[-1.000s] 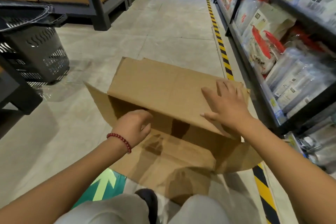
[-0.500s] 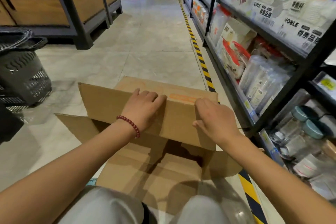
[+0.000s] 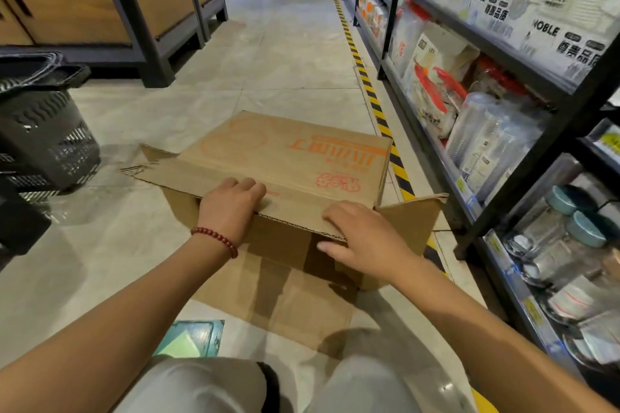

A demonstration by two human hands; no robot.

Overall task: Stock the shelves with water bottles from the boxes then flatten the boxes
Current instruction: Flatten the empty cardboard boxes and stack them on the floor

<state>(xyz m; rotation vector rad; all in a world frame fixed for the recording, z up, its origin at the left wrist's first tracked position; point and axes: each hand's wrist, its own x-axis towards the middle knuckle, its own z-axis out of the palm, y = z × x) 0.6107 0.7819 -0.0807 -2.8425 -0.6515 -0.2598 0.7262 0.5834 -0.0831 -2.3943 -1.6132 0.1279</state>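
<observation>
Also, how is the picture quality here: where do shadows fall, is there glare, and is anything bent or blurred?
Head view: arm shadows fall on the cardboard box flap below the hands; soft glare shows on the floor tiles and the plastic packets; the wide lens bends the shelf posts outward; labels at the right edge are blurred.

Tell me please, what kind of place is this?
Most likely a shop aisle. Black shelves on the right hold packaged goods with price tags, a grey shopping basket stands on the left, and yellow-black tape runs along the tiled floor.

Tiled aisle floor point(image 3: 285, 54), stocked shelving point(image 3: 503, 54)
</observation>
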